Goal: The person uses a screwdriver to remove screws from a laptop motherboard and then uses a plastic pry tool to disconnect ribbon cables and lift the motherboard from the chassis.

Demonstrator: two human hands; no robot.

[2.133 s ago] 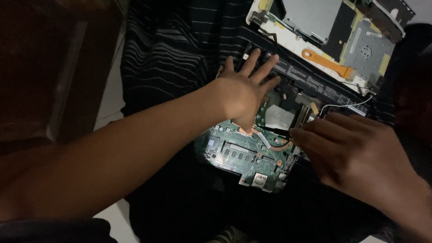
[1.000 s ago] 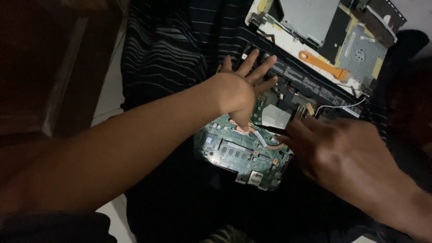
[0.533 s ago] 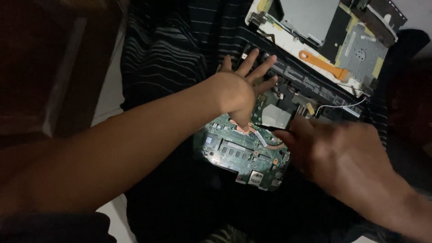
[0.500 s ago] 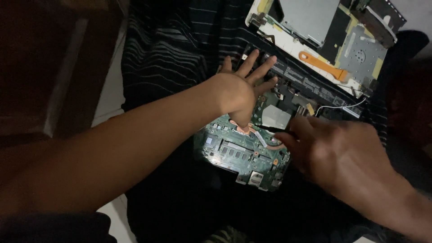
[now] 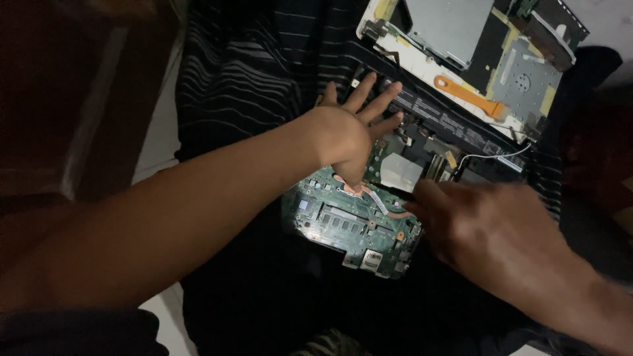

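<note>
Beneath the person's left hand [image 5: 353, 132], a green circuit board [image 5: 353, 227] lies on dark striped cloth [image 5: 244, 72], its near end jutting out toward the wrist. That hand is spread flat, fingers fanned wide, the palm pressing on the board's far end and the fingertips reaching onto the black laptop chassis [image 5: 455, 125] just beyond; it grips nothing. To its right, the right hand [image 5: 491, 234] comes in low and blurred, fingers loosely curled, their tips touching the board's right edge beside a copper heat pipe [image 5: 389, 209] and a pale square pad [image 5: 400, 173]. Whether those fingers pinch anything cannot be told. Past both hands, farther from the person, an opened pale laptop shell [image 5: 475, 49] rests tilted, an orange pry tool [image 5: 468, 95] lying on it. A thin white wire [image 5: 491, 154] curls between the right hand and the chassis.
</note>
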